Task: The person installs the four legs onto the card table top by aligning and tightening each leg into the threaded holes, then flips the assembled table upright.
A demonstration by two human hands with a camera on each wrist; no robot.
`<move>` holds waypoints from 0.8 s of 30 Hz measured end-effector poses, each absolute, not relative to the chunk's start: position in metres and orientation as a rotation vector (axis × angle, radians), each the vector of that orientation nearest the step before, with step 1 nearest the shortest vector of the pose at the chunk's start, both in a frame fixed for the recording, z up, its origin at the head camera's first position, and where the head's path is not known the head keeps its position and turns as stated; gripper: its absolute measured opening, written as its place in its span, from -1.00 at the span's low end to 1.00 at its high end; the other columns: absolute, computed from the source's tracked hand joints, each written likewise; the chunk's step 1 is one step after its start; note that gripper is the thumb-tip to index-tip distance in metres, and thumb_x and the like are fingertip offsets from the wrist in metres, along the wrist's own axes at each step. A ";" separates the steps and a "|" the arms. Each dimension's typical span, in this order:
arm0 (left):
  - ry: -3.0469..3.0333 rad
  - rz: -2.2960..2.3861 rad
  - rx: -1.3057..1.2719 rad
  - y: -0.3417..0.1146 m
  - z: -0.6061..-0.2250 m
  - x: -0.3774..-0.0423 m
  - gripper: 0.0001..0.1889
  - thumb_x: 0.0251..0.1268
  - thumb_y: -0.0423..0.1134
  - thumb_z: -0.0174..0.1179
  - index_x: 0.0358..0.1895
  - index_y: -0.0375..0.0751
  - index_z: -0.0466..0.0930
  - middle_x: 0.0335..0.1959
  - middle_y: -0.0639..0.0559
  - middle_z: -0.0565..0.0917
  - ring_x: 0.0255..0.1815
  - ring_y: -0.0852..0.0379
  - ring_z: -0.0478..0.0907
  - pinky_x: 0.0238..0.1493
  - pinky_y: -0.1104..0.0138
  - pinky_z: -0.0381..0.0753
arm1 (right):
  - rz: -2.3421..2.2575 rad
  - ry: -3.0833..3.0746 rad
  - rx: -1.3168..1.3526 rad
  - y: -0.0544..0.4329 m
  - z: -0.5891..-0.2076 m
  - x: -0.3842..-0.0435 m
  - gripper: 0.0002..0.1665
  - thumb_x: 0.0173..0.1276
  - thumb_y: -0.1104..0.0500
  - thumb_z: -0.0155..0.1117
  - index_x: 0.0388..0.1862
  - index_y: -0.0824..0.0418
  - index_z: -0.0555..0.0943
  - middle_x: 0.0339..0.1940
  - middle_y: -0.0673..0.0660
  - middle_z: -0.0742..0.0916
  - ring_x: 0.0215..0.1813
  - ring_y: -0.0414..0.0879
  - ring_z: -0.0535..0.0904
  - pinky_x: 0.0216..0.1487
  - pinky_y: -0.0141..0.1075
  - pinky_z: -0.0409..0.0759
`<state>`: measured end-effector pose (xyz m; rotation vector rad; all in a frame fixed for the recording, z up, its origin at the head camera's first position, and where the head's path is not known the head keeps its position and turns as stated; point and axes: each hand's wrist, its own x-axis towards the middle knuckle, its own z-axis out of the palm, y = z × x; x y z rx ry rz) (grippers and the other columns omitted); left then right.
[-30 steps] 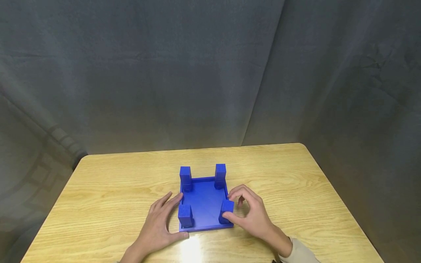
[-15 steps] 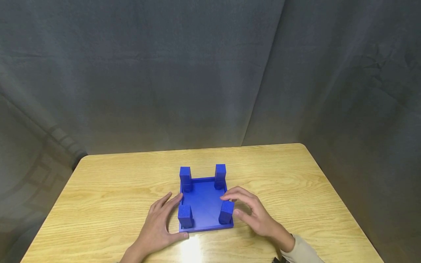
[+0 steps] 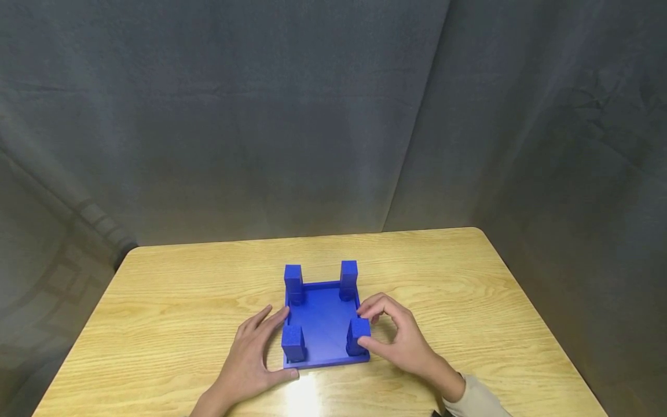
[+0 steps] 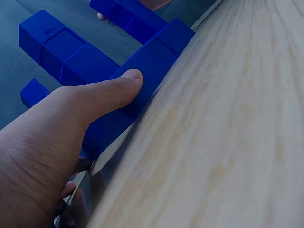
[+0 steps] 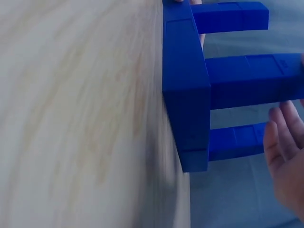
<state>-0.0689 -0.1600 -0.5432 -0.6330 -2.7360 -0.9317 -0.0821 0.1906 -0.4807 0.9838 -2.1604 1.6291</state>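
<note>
A small blue square tabletop (image 3: pixel 323 330) with a raised rim lies upside down on the wooden table, its blue legs standing up at the corners. My left hand (image 3: pixel 249 359) holds the near left corner, thumb along the front edge (image 4: pixel 137 95) and fingers on the left side, beside the near left leg (image 3: pixel 294 343). At the near right corner my right hand (image 3: pixel 398 336) grips the near right leg (image 3: pixel 358 333) near its top, thumb on the front and fingers behind. Part of that grip runs out of the right wrist view, where the leg (image 5: pixel 251 78) is seen side on.
Two more legs, the far left leg (image 3: pixel 294 282) and the far right leg (image 3: pixel 348 279), stand upright at the back corners. The wooden table (image 3: pixel 182 301) extends around the piece. Grey cloth (image 3: pixel 234 127) hangs behind the table and along its sides.
My right hand's fingers reached forward over the leg and its thumb came away half a second ago; now thumb and fingers are back on the leg. The left hand stays put.
</note>
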 end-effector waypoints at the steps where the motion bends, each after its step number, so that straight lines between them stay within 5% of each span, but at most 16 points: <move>1: -2.735 -0.931 -0.632 -0.160 -0.543 -0.069 0.24 -0.12 0.52 0.62 0.73 0.19 0.38 0.60 0.06 0.58 0.63 -0.32 0.39 0.43 -0.53 0.42 | 1.622 -2.160 0.967 0.190 -0.481 -0.082 -0.49 0.14 0.43 0.69 -0.01 0.15 0.65 0.04 0.19 0.78 0.08 -0.08 0.71 -0.08 -0.19 0.76; 18: -2.734 -0.930 -0.633 -0.161 -0.543 -0.068 0.23 -0.10 0.52 0.61 0.73 0.21 0.37 0.60 0.00 0.58 0.62 -0.35 0.39 0.42 -0.54 0.42 | 1.578 -2.147 0.862 0.183 -0.482 -0.074 -0.49 0.12 0.42 0.69 -0.02 0.16 0.65 -0.02 0.14 0.80 0.01 -0.09 0.71 -0.03 -0.20 0.74; 24: -2.741 -0.894 -0.651 -0.161 -0.544 -0.069 0.24 -0.07 0.54 0.58 0.75 0.19 0.35 0.60 0.02 0.57 0.63 -0.33 0.39 0.42 -0.52 0.44 | 1.643 -2.169 0.968 0.190 -0.493 -0.072 -0.11 0.08 0.35 0.71 0.42 0.33 0.54 0.21 0.22 0.73 0.20 -0.01 0.66 0.19 -0.17 0.68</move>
